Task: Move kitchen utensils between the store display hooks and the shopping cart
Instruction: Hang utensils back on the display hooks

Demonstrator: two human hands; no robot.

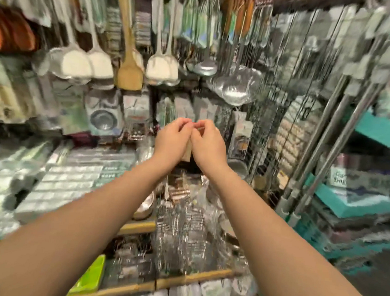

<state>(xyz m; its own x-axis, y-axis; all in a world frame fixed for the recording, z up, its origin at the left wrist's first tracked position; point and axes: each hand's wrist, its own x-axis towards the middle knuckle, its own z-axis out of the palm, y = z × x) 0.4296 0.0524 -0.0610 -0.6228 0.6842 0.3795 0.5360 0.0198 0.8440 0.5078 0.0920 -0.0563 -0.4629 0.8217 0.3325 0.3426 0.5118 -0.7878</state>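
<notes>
Both arms reach forward to the display wall. My left hand [172,141] and my right hand [207,144] meet side by side at the middle, fingers pinched together on a small packaged utensil [187,152], of which only a tan strip shows between the palms. The frame is blurred, so what the item is cannot be told. Above hang a wooden spatula [128,71], white-headed turners [159,68], a steel ladle [206,66] and a mesh skimmer [235,90] on hooks. No shopping cart is in view.
Packaged goods [68,179] are stacked on shelves at lower left. Wire racks and clear-wrapped metalware [182,229] sit below my hands. Metal poles [325,159] lean at right beside teal shelving [379,131]. Orange plates [6,29] stand at the upper left.
</notes>
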